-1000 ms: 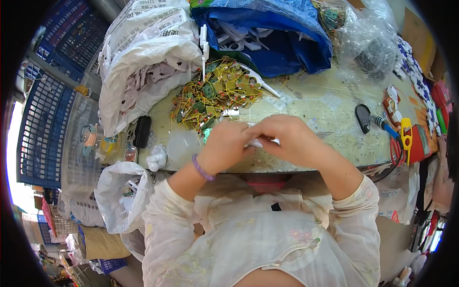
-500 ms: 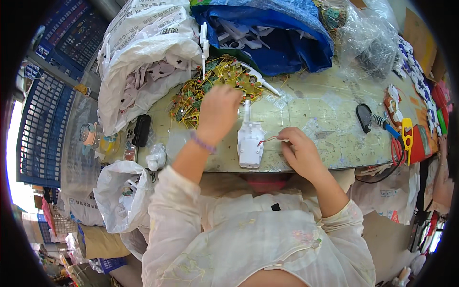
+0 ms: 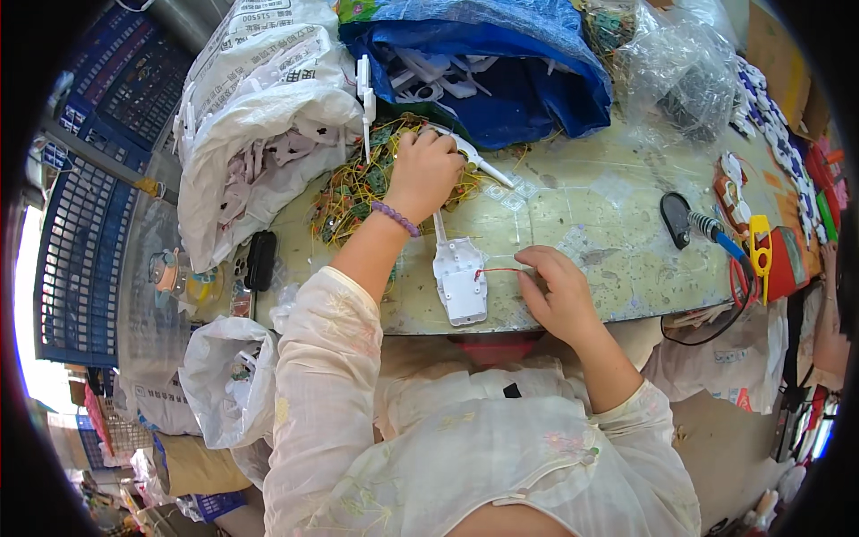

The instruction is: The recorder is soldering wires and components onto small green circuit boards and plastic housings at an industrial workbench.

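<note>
Both work — right hand (image 3: pixel 561 294) pinches red wire (image 3: pixel 501 269); left hand (image 3: pixel 424 170), grip unclear, apparently picks wired circuit boards (image 3: pixel 344 199) — gentle untangling needed.

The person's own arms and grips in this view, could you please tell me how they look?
Loose cream sleeves, thin-looking and faintly patterned, stop short of both wrists. A purple beaded bracelet circles the left wrist; the right wrist is bare. The left grip and right grip wear no gloves.
</note>
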